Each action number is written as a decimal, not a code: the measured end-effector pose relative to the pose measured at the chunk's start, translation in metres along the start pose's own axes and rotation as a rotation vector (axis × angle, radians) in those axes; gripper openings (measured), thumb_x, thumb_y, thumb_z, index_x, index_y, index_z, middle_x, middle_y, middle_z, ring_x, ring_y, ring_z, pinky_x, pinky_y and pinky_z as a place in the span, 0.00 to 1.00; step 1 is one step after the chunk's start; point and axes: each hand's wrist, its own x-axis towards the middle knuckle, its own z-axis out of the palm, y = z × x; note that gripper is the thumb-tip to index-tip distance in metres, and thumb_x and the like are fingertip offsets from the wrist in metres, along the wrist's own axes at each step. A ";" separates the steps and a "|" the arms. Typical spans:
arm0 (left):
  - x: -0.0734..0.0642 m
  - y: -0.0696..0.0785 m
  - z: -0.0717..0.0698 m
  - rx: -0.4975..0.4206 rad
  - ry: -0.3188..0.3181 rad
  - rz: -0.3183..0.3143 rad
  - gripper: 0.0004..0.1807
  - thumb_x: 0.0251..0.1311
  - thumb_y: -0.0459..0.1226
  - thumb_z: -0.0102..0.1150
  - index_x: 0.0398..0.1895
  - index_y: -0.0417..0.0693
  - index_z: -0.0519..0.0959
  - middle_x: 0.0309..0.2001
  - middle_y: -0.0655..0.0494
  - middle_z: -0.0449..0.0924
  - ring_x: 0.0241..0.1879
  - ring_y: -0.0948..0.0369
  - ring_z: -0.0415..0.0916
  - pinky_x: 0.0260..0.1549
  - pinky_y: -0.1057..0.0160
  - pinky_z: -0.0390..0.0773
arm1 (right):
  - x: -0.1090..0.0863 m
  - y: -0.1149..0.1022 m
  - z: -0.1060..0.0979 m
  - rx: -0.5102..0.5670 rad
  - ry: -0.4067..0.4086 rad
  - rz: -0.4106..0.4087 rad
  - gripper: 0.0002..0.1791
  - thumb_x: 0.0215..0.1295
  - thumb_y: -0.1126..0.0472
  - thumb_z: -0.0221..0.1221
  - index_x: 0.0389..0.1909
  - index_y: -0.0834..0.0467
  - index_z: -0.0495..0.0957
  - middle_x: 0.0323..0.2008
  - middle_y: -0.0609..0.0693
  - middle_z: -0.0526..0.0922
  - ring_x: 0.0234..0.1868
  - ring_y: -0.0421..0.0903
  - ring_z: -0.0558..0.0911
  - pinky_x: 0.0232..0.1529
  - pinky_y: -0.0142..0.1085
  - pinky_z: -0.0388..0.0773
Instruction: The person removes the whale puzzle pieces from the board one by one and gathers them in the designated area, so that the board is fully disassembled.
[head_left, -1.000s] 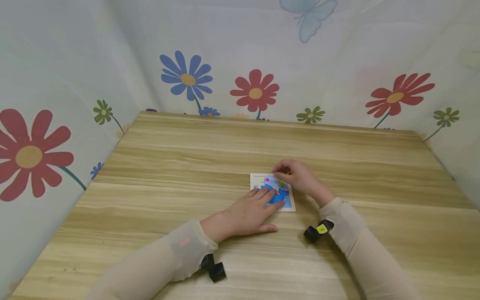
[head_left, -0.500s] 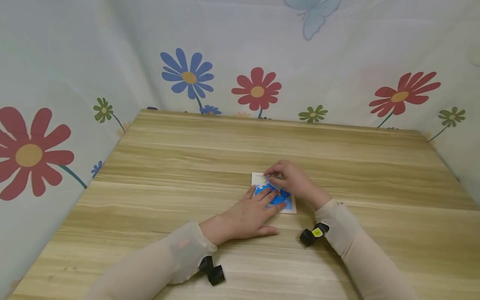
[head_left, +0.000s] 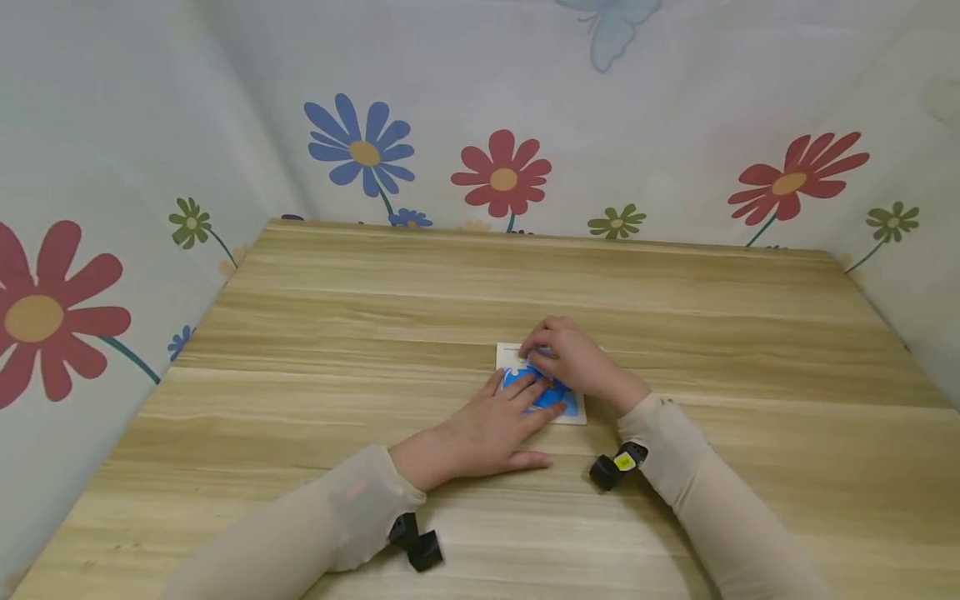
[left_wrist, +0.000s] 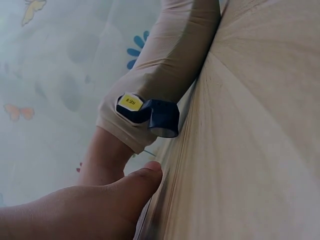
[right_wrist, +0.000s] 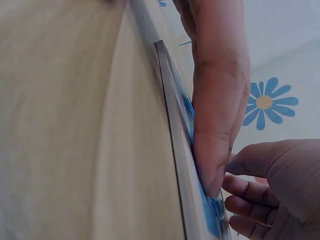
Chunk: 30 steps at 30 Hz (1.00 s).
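A small pale-framed jigsaw puzzle (head_left: 580,417) with a blue whale picture lies flat on the table. My left hand (head_left: 487,429) rests across its near left part, fingers straight and spread, thumb out on the tabletop. From the right, my right hand (head_left: 573,358) reaches over the puzzle's upper part with bent fingers, its fingertips right at the picture. In the right wrist view, its thumb and curled fingers (right_wrist: 252,207) sit at the puzzle's surface, behind a straight left finger (right_wrist: 217,110). I cannot tell whether a puzzle piece is between the right fingertips.
The wood-grain table (head_left: 337,292) extends around the puzzle on all sides. Behind it and to the left hangs a white cloth (head_left: 660,108) printed with flowers. A black wrist camera (head_left: 416,542) juts from the left sleeve, and another black camera (head_left: 617,467) from the right.
My right hand has shifted left over the puzzle's upper part, from its top right corner, covering the pink and much of the yellow detail. The left hand stays in place on the puzzle.
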 end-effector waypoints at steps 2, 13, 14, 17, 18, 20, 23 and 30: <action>0.000 0.000 0.000 0.003 0.001 0.006 0.38 0.65 0.65 0.39 0.74 0.59 0.57 0.77 0.49 0.47 0.76 0.51 0.45 0.68 0.36 0.54 | 0.000 0.000 0.000 -0.007 0.006 -0.007 0.08 0.65 0.65 0.56 0.37 0.57 0.84 0.41 0.53 0.81 0.48 0.52 0.75 0.54 0.48 0.71; 0.001 -0.001 0.001 0.005 0.002 0.010 0.38 0.65 0.65 0.40 0.74 0.60 0.58 0.77 0.50 0.49 0.76 0.51 0.47 0.67 0.36 0.55 | 0.001 0.000 0.001 -0.019 0.021 -0.022 0.07 0.62 0.68 0.56 0.36 0.58 0.81 0.40 0.54 0.81 0.46 0.52 0.76 0.52 0.48 0.73; 0.001 -0.001 0.001 0.008 0.004 0.011 0.38 0.65 0.65 0.40 0.74 0.60 0.58 0.76 0.50 0.49 0.76 0.51 0.47 0.67 0.36 0.55 | 0.001 0.000 0.001 -0.017 0.024 -0.023 0.07 0.62 0.68 0.56 0.36 0.58 0.81 0.40 0.54 0.81 0.46 0.51 0.76 0.52 0.48 0.74; 0.000 -0.001 0.001 0.013 0.008 0.013 0.38 0.65 0.65 0.40 0.74 0.60 0.58 0.76 0.49 0.51 0.76 0.51 0.48 0.67 0.36 0.55 | 0.001 0.000 0.000 -0.006 0.025 -0.019 0.07 0.62 0.68 0.56 0.37 0.58 0.81 0.38 0.53 0.82 0.45 0.51 0.77 0.51 0.47 0.74; 0.000 -0.001 0.001 0.015 0.009 0.014 0.38 0.65 0.65 0.40 0.74 0.60 0.58 0.76 0.49 0.51 0.76 0.51 0.48 0.67 0.36 0.56 | 0.001 0.000 0.000 0.005 0.025 -0.012 0.07 0.62 0.68 0.56 0.37 0.59 0.81 0.38 0.53 0.82 0.45 0.50 0.77 0.51 0.47 0.74; 0.000 -0.001 0.000 0.018 0.013 0.014 0.38 0.65 0.65 0.40 0.74 0.60 0.58 0.76 0.49 0.52 0.75 0.51 0.49 0.67 0.36 0.56 | 0.002 0.000 0.000 0.034 0.021 0.011 0.07 0.63 0.68 0.56 0.39 0.59 0.81 0.39 0.53 0.83 0.44 0.50 0.78 0.51 0.46 0.75; 0.000 -0.001 0.000 0.017 0.020 0.018 0.38 0.65 0.65 0.40 0.74 0.60 0.58 0.75 0.49 0.53 0.75 0.50 0.50 0.67 0.36 0.56 | 0.002 0.001 -0.002 0.089 0.015 0.051 0.07 0.65 0.67 0.57 0.41 0.60 0.81 0.39 0.53 0.83 0.43 0.49 0.79 0.49 0.45 0.77; 0.000 0.000 -0.001 0.014 0.020 0.018 0.38 0.65 0.65 0.41 0.74 0.60 0.58 0.75 0.49 0.54 0.75 0.50 0.51 0.67 0.36 0.56 | 0.001 0.006 -0.008 0.195 0.024 0.075 0.07 0.65 0.67 0.58 0.41 0.61 0.82 0.38 0.53 0.84 0.39 0.45 0.79 0.43 0.38 0.77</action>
